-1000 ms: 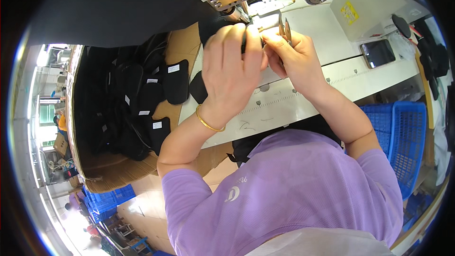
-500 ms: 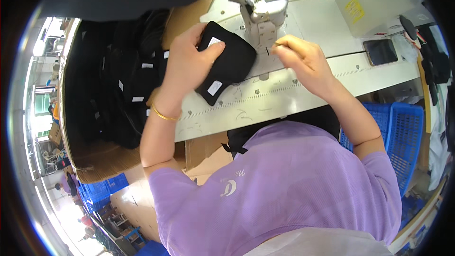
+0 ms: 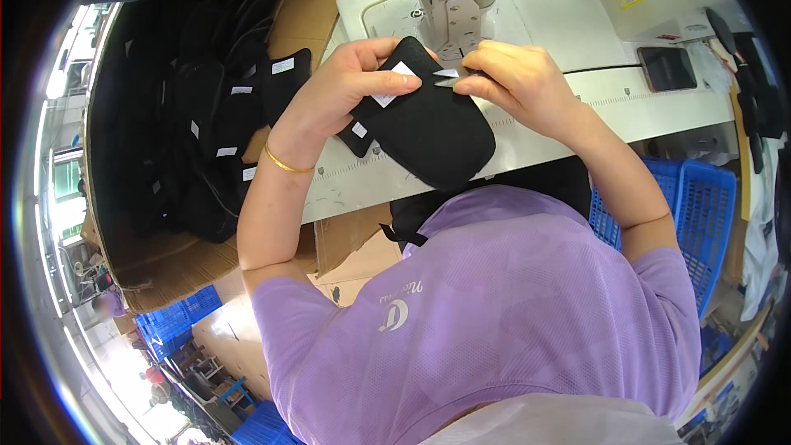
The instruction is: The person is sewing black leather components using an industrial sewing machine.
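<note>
My left hand [image 3: 350,82] is closed on a black padded fabric piece [image 3: 437,132] with a rounded lower end, its thumb lying over a white label [image 3: 395,82]. In my right hand [image 3: 523,86] are small thread snips [image 3: 447,76]. Only their pale pointed blades show, parted and directed left at the upper part of the black piece; the handle is hidden in my fingers. Under the held piece, another black piece with a white label [image 3: 359,129] pokes out by my left wrist. Just beyond my hands rises the sewing machine's post [image 3: 453,21].
On the left, a large cardboard box [image 3: 165,284] holds many black labelled pieces [image 3: 210,115]. A phone [image 3: 666,68] lies on the table's right side near a grey box [image 3: 651,0]. Blue plastic crates [image 3: 704,231] stand at lower right. A ruler strip [image 3: 527,119] follows the table's front edge.
The held black piece has turned and come nearer to me, its rounded end now pointing down. My right hand has moved slightly left, and the snips' blades now show against the fabric.
</note>
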A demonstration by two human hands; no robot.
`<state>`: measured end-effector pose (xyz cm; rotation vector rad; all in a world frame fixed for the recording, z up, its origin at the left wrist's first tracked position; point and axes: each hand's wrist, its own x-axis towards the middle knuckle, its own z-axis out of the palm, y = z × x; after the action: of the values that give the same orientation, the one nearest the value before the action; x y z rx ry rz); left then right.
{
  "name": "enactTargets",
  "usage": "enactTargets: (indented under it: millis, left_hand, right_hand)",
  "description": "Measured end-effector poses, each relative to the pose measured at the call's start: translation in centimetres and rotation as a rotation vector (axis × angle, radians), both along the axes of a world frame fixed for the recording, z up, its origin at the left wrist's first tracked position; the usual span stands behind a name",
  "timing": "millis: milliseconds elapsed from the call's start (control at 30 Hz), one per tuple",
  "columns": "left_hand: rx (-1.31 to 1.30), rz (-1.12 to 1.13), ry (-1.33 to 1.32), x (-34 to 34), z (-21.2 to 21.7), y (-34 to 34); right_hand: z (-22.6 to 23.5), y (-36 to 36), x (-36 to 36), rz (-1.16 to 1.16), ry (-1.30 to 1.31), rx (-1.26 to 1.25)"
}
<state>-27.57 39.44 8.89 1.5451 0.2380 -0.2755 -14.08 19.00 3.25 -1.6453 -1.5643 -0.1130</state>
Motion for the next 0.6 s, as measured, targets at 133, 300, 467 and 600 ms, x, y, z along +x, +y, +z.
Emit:
enactTargets:
  millis: [133,300,467,600]
  left_hand:
    - [0.084,0.080,-0.029,-0.2,-1.2,0.6]
    - [0.102,0.143,-0.026,-0.5,-1.1,0.8]
    - [-0.116,0.206,-0.070,-0.8,-1.0,0.0]
    - [-0.039,0.126,-0.050,-1.0,-0.8,1.1]
  right_hand:
    - [0.0,-0.7,-0.1,-0.008,0.158,0.074]
    - [0.7,-2.0,-3.3,0.201,-0.128,0.083]
    - [-0.6,-1.9,-3.2,-0.142,0.664,-0.068]
    - [-0.7,-1.7,-1.8,0.154,1.214,-0.070]
